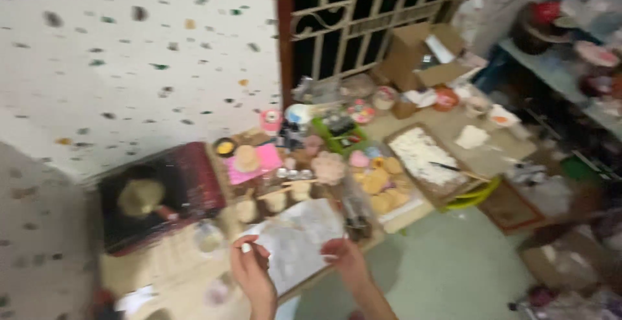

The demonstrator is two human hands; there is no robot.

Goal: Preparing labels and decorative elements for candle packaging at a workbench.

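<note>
A single head-worn camera looks down and forward from above onto a low table [453, 132] crowded with small things, and the view is tilted and blurred. The left hand [251, 269] and right hand [346, 257] enter at the near bottom edge, close to the lens. The speckled wall [129, 54] and barred window [363, 22] lie far off; with one view, nothing is shared.

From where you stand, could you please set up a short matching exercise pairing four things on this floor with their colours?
Things:
1. cardboard box
2. flat square piece
3. curved strip
4. window grille

Colours:
a. pink
b. cream
c. brown
d. yellow-green

Pairs: 1-c, 2-a, 3-d, 4-b
</note>
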